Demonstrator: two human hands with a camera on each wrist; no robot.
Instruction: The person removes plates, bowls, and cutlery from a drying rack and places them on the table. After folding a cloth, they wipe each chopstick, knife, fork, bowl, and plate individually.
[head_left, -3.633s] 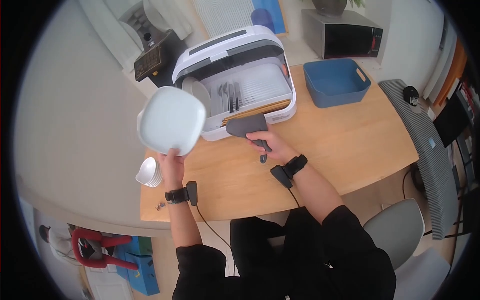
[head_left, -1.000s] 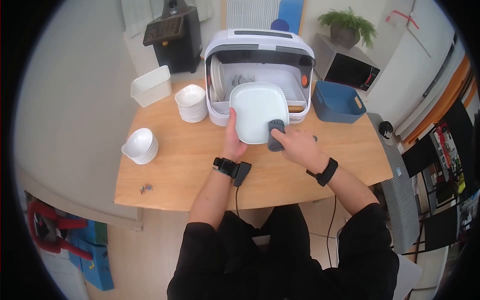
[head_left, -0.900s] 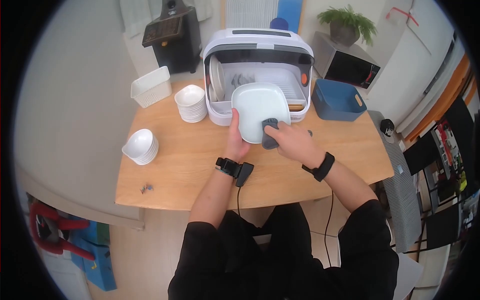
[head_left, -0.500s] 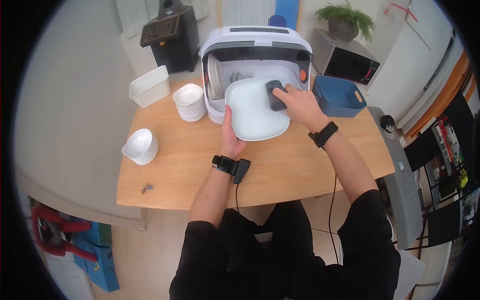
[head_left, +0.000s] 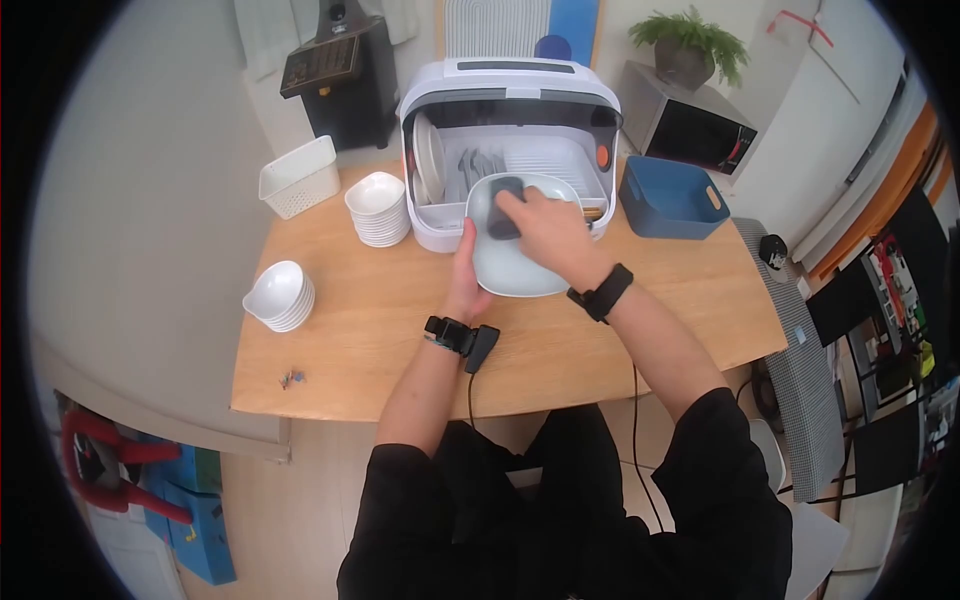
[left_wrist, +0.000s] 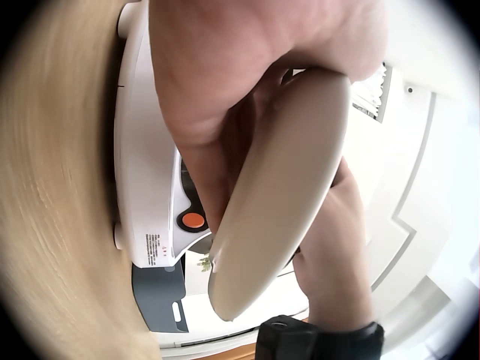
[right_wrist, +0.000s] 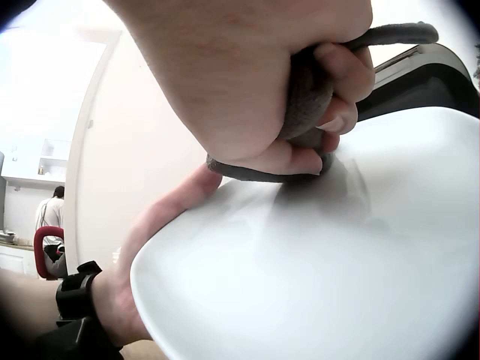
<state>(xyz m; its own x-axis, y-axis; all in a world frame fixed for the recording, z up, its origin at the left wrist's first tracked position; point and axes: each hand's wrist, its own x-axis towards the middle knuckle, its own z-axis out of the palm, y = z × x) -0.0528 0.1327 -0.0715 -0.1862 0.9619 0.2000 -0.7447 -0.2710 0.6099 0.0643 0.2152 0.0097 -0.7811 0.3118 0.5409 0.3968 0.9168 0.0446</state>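
Observation:
A white rounded-square plate [head_left: 523,270] is held above the table by my left hand [head_left: 466,283], with the thumb along its left rim and the fingers beneath. My right hand [head_left: 556,235] grips a dark grey cloth [head_left: 505,210] against the plate's upper face. In the right wrist view, the curled fingers of my right hand [right_wrist: 247,82] bunch the cloth [right_wrist: 259,175] on the plate [right_wrist: 300,277]. The left wrist view shows the plate's underside [left_wrist: 281,195] against the palm and fingers of my left hand [left_wrist: 217,67].
Behind the plate stands an open white dish box [head_left: 435,235] with plates, cutlery and chopsticks. A blue bin [head_left: 675,212] is to its right. On the left are two stacks of white bowls [head_left: 380,225] [head_left: 283,300], a white basket [head_left: 300,180] and small bits [head_left: 291,379].
Both hands are now at one plate in front of the dish box. Over the last half second, my right hand has moved the cloth leftward across the plate, and the plate's tilt has changed.

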